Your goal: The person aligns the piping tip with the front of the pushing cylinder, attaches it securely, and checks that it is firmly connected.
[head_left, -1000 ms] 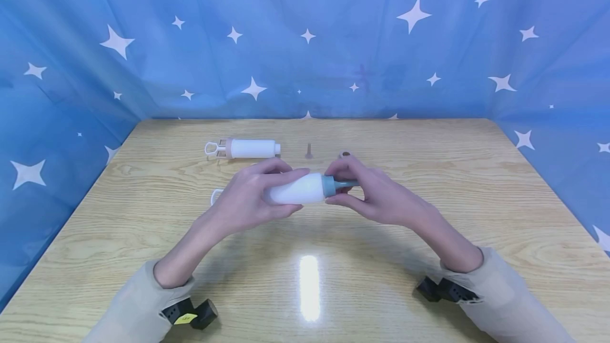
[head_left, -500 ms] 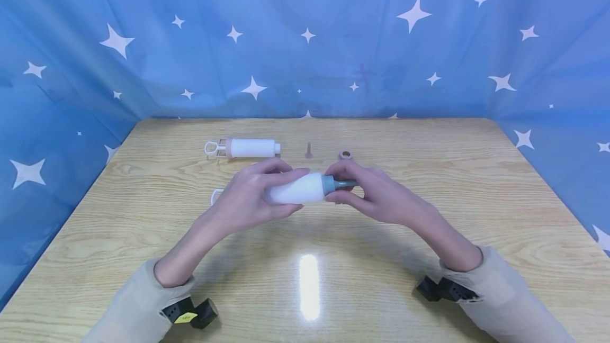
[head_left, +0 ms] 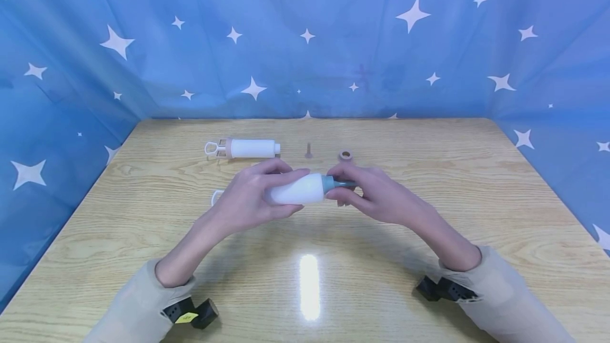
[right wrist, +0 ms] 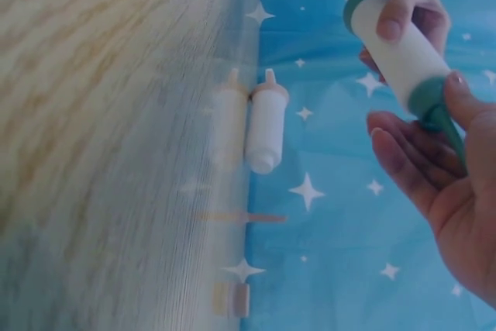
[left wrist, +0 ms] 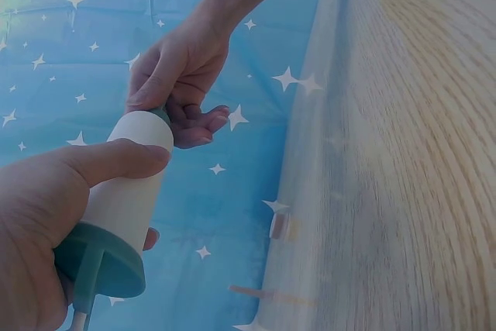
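Note:
A syringe with a white barrel (head_left: 301, 188) lies level between my hands above the table. My left hand (head_left: 254, 195) grips the barrel, thumb and fingers on opposite sides. In the left wrist view, its rear teal flange (left wrist: 105, 249) shows beside that hand. At the front, my right hand (head_left: 388, 197) pinches the teal cap (head_left: 328, 183) between thumb and index finger. A slim teal nozzle (right wrist: 447, 131) runs from the cap towards the right palm. The white plunger handle (head_left: 216, 196) pokes out behind the left hand.
A second white syringe (head_left: 252, 148) with a pinkish collar lies at the back left of the wooden table (head_left: 305, 242). To its right are a small pinkish nozzle (head_left: 308, 151) and a pinkish ring cap (head_left: 345, 155). A blue star-patterned curtain (head_left: 305, 62) hangs behind.
My right fingers have turned slightly about the teal cap, and the pinkish ring cap behind them now shows more fully. The left hand and the barrel have stayed put.

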Motion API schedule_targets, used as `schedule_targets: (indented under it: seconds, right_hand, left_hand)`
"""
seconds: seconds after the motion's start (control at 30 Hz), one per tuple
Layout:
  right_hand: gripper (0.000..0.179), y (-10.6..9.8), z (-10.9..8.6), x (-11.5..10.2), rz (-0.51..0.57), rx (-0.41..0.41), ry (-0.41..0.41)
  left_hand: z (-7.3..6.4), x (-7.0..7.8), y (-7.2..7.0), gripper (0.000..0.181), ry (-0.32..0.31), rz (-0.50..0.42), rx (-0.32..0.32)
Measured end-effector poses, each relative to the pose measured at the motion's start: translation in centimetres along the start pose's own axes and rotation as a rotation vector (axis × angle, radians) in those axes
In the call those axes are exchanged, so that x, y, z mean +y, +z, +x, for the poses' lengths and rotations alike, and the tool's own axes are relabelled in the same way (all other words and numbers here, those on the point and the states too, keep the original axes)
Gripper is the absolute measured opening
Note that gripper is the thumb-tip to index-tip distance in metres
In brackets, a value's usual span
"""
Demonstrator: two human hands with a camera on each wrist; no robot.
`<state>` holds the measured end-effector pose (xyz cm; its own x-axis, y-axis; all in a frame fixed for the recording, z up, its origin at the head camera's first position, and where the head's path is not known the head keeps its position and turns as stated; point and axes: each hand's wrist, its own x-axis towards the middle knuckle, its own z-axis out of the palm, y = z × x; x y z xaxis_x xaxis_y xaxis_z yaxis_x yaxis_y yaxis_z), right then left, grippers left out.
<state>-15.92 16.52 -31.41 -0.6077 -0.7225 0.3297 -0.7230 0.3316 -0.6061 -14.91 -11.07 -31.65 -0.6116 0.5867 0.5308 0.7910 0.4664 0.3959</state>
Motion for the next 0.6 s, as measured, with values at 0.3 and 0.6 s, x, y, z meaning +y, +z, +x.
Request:
schedule_targets:
  seconds: [0.3,0.6]
  right_hand:
    - [0.017,0.13,0.01,0.01,-0.028,0.013,0.006]
    - [0.046,0.23,0.11,0.08,0.01,0.029,-0.052]
  left_hand:
    - [-0.02,0.01,-0.01,0.053,0.002,0.006,0.001]
    - [0.03,0.11,-0.21,0.053,0.0,0.007,0.005]
